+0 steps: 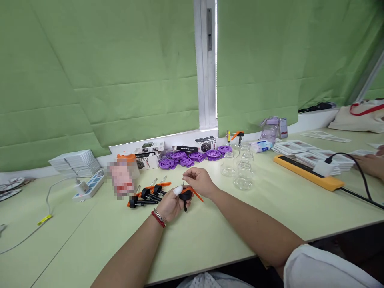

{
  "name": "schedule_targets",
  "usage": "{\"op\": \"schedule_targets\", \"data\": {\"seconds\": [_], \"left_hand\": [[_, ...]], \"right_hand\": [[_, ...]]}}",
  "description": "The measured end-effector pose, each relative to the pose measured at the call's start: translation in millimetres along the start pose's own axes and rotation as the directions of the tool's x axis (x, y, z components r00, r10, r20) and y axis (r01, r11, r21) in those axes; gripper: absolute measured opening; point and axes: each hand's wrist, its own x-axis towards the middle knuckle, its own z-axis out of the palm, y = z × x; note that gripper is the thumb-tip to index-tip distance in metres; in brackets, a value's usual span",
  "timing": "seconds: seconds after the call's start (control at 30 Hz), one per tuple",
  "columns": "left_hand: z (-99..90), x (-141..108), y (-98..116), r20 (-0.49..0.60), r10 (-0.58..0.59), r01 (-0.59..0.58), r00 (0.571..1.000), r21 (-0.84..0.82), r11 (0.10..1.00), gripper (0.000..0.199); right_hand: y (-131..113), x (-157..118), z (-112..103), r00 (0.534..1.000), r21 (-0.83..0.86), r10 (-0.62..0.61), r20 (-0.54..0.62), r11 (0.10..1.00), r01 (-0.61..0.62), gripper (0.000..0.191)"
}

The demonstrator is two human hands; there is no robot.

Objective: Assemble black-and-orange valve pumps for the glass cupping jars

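My left hand [169, 206], with a white covering on its thumb, is closed around a black part with orange arms [186, 194]. A black stem points down from it, below the fingers. Over its top, my right hand [200, 182] pinches a thin metal rod [183, 182] standing up from the part. Several similar black-and-orange parts with metal rods [147, 194] lie on the table just left of my hands. Behind them is a row of purple round plastic pieces [192, 158]. Several clear jars [243, 181] stand to the right of my right hand.
At left are a power strip [93, 187], a paper stack [72, 163] and a blurred pink object [120, 178]. Printed boxes [147, 161] stand behind. To the right lie a yellow power strip [309, 173], printed card stacks [318, 158] and another person's hand [370, 165].
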Motion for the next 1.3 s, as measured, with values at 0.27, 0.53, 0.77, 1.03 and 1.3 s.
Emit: {"op": "schedule_targets", "data": {"seconds": [0.27,0.53,0.77,1.03,1.3], "left_hand": [[1.2,-1.9,4.7,-0.016,0.007,-0.007,1.0,0.015,1.0,0.03],[6.5,-3.2,-0.3,-0.027,-0.032,0.033,0.999,0.029,0.999,0.024],[5.1,0.1,-1.5,-0.013,-0.044,0.045,0.999,0.011,0.999,0.022],[0.2,4.3,-1.0,-0.053,-0.025,0.022,0.998,-0.059,0.998,0.019],[-6.7,7.7,3.9,-0.153,0.063,-0.074,0.986,-0.063,0.995,0.029]], "right_hand": [[-4.4,3.3,-2.7,0.999,0.046,-0.017,-0.039,0.999,0.018,0.014],[2.5,-0.6,-1.0,0.989,0.131,0.135,0.065,0.981,-0.142,0.018],[3.7,-0.7,-0.3,0.979,0.11,0.176,0.106,0.976,-0.188,0.015],[12.2,-5.5,1.0,0.947,-0.038,0.141,0.29,0.99,-0.136,0.013],[1.3,-4.1,-7.4,0.859,-0.383,-0.186,0.478,0.835,0.394,0.04]]}}
